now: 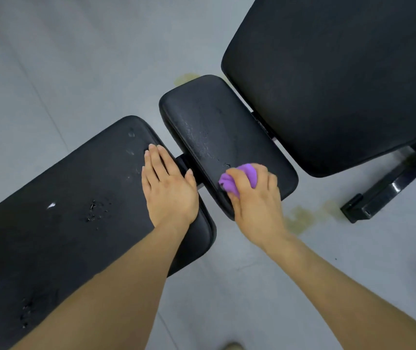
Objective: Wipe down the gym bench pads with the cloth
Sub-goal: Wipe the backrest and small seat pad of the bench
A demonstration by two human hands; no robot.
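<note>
Three black pads: long pad (58, 210) lower left, small pad (224, 137) at centre, big pad (340, 79) upper right. One purple cloth (242, 179). Two hands: left hand (169, 190), right hand (257, 200).

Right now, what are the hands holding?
The right hand grips the bunched purple cloth around its middle. The left hand holds nothing, resting flat on the long pad.

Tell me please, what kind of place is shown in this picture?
Most likely a gym or workout room. A padded black bench pad and its smaller seat pad stand on a grey floor, and a second bench stands beside them on a black metal frame.
</note>
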